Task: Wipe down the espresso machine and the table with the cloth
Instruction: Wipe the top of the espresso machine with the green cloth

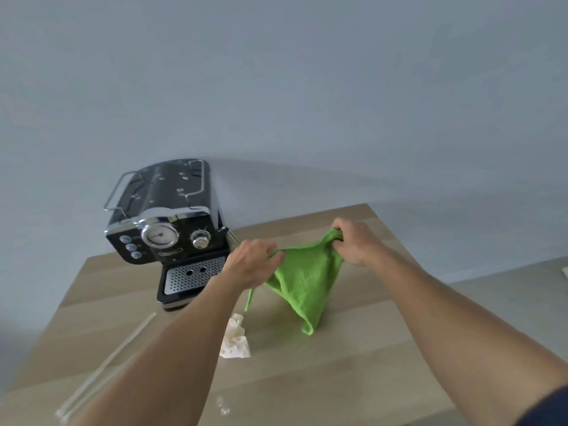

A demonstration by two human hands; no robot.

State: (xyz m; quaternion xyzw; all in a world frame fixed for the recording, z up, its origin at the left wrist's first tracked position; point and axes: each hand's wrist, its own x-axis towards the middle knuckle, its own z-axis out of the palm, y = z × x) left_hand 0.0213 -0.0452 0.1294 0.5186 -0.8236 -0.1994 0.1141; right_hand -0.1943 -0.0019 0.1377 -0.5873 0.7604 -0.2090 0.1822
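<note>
A green cloth (305,281) hangs stretched between both hands above the wooden table (353,364), its lower tip drooping close to the tabletop. My left hand (253,262) grips one upper corner and my right hand (353,241) grips the other. The black and chrome espresso machine (169,222) stands at the table's far left, just left of my left hand, with its drip tray (192,275) facing me.
A crumpled white tissue (235,341) lies on the table below the cloth. Thin pale sticks (104,367) lie at the near left, and a small clear scrap (222,405) sits near the front. The table ends just behind my right hand, by the grey wall.
</note>
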